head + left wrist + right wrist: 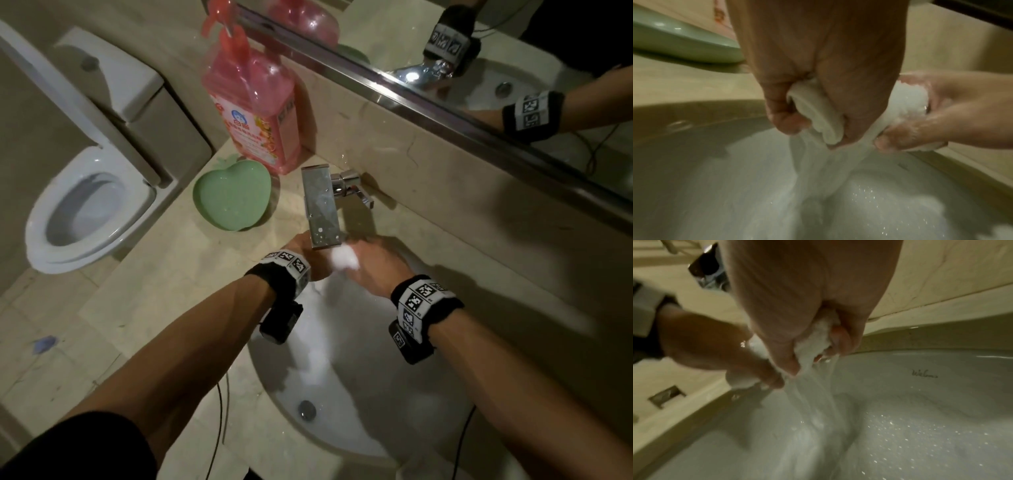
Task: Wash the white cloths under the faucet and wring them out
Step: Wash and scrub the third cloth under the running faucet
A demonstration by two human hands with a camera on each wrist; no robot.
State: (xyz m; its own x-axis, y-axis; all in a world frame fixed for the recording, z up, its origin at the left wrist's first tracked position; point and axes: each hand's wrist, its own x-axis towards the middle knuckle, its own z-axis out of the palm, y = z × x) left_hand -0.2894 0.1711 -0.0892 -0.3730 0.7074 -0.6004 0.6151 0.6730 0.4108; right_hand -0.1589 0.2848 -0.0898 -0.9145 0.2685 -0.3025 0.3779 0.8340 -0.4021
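A wet white cloth (344,259) is bunched between both hands just below the chrome faucet (321,205), over the white sink (359,425). My left hand (305,253) grips one rolled end of the cloth (818,113). My right hand (373,263) grips the other end (816,339). Water streams down from the cloth into the basin in both wrist views. Suds lie in the sink (890,203). The right hand (920,120) shows in the left wrist view, and the left hand (715,350) in the right wrist view.
A green heart-shaped dish (231,198) and a pink soap bottle (253,109) stand on the beige counter left of the faucet. A mirror (479,51) runs along the back wall. A toilet (89,209) stands at the left.
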